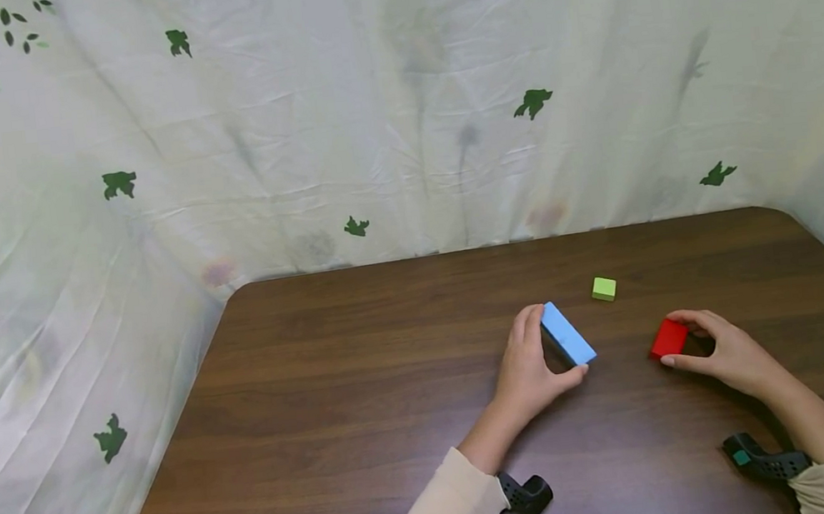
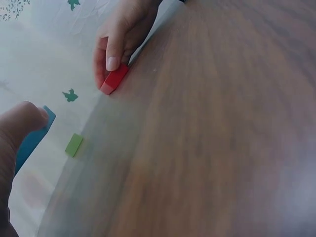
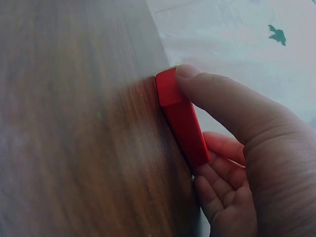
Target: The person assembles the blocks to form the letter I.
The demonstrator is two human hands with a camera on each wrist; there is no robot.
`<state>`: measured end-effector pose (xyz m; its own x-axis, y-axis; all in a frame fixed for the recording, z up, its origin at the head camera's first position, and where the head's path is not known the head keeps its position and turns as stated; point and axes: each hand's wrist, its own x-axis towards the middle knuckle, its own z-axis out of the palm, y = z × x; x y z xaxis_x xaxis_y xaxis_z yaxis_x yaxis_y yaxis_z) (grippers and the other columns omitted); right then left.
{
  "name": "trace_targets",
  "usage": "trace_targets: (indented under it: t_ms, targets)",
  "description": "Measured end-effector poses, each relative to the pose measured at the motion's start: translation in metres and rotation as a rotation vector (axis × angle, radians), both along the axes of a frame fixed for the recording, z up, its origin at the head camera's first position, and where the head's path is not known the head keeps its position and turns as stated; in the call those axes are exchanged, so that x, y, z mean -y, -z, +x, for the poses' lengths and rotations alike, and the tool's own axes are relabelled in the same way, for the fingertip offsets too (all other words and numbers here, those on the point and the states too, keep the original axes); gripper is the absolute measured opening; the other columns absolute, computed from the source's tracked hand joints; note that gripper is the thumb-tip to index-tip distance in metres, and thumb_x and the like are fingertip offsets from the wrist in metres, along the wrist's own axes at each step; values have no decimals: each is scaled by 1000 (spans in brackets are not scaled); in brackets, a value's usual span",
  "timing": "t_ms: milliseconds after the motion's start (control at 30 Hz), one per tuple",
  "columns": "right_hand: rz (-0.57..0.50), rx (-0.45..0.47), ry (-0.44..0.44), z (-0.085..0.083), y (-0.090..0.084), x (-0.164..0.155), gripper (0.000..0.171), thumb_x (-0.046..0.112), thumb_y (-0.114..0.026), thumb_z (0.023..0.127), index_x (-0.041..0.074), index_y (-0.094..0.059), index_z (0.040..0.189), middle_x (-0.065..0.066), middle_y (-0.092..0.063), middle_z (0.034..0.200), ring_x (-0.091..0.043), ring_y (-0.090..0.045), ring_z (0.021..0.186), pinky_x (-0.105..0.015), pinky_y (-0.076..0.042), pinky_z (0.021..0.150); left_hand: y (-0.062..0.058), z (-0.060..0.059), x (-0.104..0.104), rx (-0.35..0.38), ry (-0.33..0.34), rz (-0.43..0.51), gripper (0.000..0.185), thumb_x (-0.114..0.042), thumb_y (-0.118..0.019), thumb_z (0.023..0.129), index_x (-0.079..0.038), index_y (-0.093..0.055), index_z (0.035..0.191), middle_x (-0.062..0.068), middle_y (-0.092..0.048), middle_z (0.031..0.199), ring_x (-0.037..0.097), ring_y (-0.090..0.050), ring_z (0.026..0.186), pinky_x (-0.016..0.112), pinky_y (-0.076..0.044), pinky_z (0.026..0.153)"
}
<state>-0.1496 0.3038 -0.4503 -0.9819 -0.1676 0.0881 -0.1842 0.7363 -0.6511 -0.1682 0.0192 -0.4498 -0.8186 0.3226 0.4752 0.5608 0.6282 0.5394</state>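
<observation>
A long light-blue block [image 1: 568, 333] is gripped at its two ends between the thumb and fingers of my left hand [image 1: 527, 369]. In the left wrist view that blue block [image 2: 33, 140] shows partly behind the thumb. My right hand [image 1: 733, 355] pinches a smaller red block [image 1: 669, 339] between thumb and fingers. The right wrist view shows the red block [image 3: 185, 126] against the tabletop, the thumb on its near end. Beyond and between both hands, a small green block [image 1: 604, 289] lies on the table, touched by neither hand.
The brown wooden table [image 1: 310, 435] has rounded far corners. A pale curtain [image 1: 368, 127] with green leaf and bird prints hangs behind it and along both sides. Black straps with camera mounts [image 1: 768, 458] sit on both wrists.
</observation>
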Motion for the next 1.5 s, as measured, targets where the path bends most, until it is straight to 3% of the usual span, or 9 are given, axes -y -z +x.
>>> trace_targets:
  t_ms: [500, 967, 1500]
  targets:
    - [-11, -24, -10, 0, 1, -2, 64, 28, -73, 75, -2, -43, 124, -23, -44, 116, -40, -43, 99, -50, -36, 77, 1, -8, 44, 17, 53, -13, 91, -36, -78, 64, -2, -32, 134, 7, -34, 132, 17, -41, 114, 29, -37, 93]
    - [-11, -15, -12, 1, 1, 0, 65, 29, -73, 75, -2, -43, 124, -23, -43, 117, -39, -43, 99, -49, -36, 76, 0, -6, 75, 6, 142, -70, 89, -34, -78, 65, -3, -32, 135, 7, -34, 133, 18, -41, 116, 29, -36, 94]
    - [-9, -25, -5, 1, 5, -1, 64, 32, -72, 76, -2, -44, 123, -23, -44, 117, -39, -42, 100, -50, -36, 77, 1, -3, 94, 206, 258, -200, 89, -37, -74, 69, -6, -29, 139, 5, -29, 139, 16, -39, 119, 31, -37, 93]
